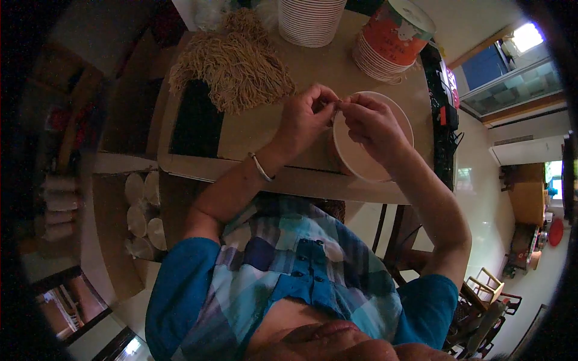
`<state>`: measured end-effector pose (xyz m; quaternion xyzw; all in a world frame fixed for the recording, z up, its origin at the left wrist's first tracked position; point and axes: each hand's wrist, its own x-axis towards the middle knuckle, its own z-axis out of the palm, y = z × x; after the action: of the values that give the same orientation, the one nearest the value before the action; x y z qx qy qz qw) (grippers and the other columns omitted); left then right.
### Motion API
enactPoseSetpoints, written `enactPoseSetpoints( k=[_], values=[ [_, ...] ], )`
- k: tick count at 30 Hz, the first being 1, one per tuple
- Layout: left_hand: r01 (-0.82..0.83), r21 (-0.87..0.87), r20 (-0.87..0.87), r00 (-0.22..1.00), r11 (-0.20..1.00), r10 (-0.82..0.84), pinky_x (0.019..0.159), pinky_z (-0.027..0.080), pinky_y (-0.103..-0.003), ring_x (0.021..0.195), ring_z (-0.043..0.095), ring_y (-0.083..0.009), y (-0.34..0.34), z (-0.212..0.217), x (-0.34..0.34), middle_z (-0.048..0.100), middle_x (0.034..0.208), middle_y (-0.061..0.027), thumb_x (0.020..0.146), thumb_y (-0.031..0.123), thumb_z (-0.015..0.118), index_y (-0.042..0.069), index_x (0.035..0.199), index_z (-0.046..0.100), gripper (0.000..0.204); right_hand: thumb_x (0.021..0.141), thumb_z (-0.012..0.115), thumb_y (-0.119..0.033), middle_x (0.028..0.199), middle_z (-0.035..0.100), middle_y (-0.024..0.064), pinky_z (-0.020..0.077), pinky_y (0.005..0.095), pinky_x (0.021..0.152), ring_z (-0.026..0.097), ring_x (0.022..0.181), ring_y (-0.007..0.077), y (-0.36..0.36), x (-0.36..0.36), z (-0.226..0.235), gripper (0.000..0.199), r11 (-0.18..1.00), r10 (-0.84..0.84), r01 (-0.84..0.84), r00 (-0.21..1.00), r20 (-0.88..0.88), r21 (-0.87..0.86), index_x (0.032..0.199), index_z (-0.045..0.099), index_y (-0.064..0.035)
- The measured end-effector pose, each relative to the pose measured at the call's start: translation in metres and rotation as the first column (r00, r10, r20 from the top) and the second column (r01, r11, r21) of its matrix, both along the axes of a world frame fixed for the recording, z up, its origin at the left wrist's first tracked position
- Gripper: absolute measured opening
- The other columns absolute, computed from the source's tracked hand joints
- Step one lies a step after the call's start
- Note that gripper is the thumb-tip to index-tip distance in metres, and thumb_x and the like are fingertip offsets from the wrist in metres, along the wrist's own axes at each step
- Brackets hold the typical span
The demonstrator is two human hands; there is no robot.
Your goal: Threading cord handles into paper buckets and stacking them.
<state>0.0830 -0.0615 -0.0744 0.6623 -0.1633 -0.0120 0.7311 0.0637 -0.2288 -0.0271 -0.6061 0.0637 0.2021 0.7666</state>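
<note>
My left hand (308, 119) and my right hand (374, 125) meet fingertip to fingertip, both closed in a pinch. Something small and thin sits between them, perhaps a bit of string, too fine to make out. Beneath my right hand stands a round paper tub (402, 120), its pale inside showing and its rim partly covered by that hand. Left of and beyond my hands lies a heap of tan strings (247, 72), tangled and loose on the table.
At the far side rise a stack of white paper tubs (311, 21) and a stack with a red printed tub (394, 39). Black power strips (444, 114) run along the table's right edge. Lower left, a cardboard box (111, 228) holds several white cups (137, 219).
</note>
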Motion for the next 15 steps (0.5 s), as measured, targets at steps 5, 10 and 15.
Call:
enactPoseSetpoints(
  k=[5,10,15],
  values=[
    [-0.041,0.107,0.079,0.996,0.993,0.033,0.063,0.052,-0.026,0.072,0.062,-0.0097,0.001,-0.001,-0.002,0.066,0.081,-0.0061,0.086,0.006,0.062,0.001,0.096,0.062,0.011,0.087,0.065,-0.021,0.066,0.050,-0.0045,0.0318,0.0191,0.043,0.042,0.051,0.0053,0.000,0.001,-0.005,0.015,1.000,-0.011,0.012,1.000,0.023,-0.013,0.091,0.061,-0.0071],
    [-0.150,0.207,0.345,0.936,0.967,0.071,0.064,0.051,-0.028,0.074,0.063,-0.0115,0.004,-0.006,-0.002,0.067,0.084,-0.0086,0.085,0.009,0.064,0.001,0.097,0.063,0.014,0.087,0.064,-0.022,0.066,0.050,-0.0042,0.0318,0.0192,0.042,0.043,0.051,0.0053,0.001,0.000,-0.002,0.016,0.995,-0.013,0.020,0.998,0.067,-0.093,0.091,0.062,-0.0064],
    [-0.067,0.134,0.232,0.972,0.989,0.034,0.066,0.050,-0.025,0.075,0.061,-0.0090,0.004,-0.006,-0.002,0.067,0.083,-0.0060,0.086,0.009,0.063,0.002,0.096,0.064,0.012,0.089,0.062,-0.023,0.068,0.053,-0.0030,0.0325,0.0195,0.042,0.044,0.052,0.0054,0.004,-0.002,-0.001,0.018,0.989,-0.041,0.055,0.994,0.103,-0.137,0.093,0.062,-0.0059]
  ],
)
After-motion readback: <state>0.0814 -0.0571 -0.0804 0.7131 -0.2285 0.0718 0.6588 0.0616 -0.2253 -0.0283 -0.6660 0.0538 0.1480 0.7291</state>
